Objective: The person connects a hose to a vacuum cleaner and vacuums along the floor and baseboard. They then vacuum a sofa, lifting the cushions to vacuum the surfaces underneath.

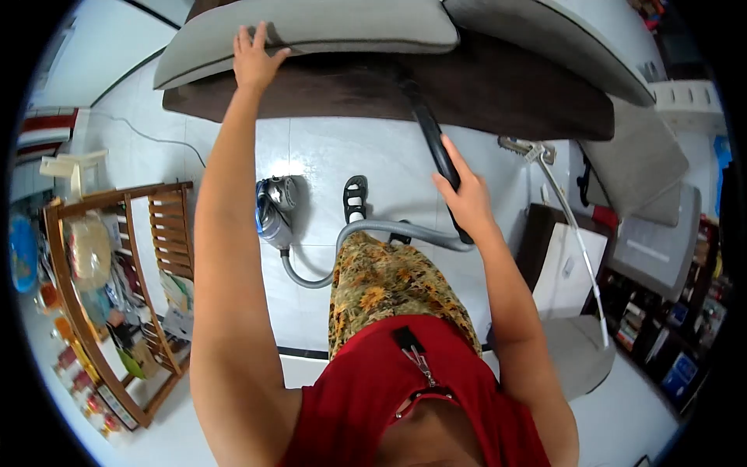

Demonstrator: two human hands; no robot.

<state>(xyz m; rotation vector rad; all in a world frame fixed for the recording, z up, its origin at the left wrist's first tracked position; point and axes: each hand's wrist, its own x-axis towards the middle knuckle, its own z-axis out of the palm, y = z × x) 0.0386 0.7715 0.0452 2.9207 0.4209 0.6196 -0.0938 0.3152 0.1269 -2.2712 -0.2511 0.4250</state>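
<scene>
My left hand [257, 62] lies with spread fingers on a grey sofa cushion [350, 27], whose front edge is tilted up off the dark brown sofa base [327, 89]. In my right hand [467, 198] is the black vacuum tube [429, 128], its fingers wrapped round it. The tube's far end reaches onto the brown base just in front of the cushion; its tip is hard to make out against the dark fabric. A grey hose [381, 226] curves from the tube across my legs to the vacuum cleaner [276, 212] on the floor.
On the left stands a wooden rack [128, 202] with bags and other items, near a small white stool [75, 167]. A floor mop [564, 206] leans at the right, beside loose grey cushions [638, 159] and shelves [669, 342]. A cable [152, 140] runs over the floor.
</scene>
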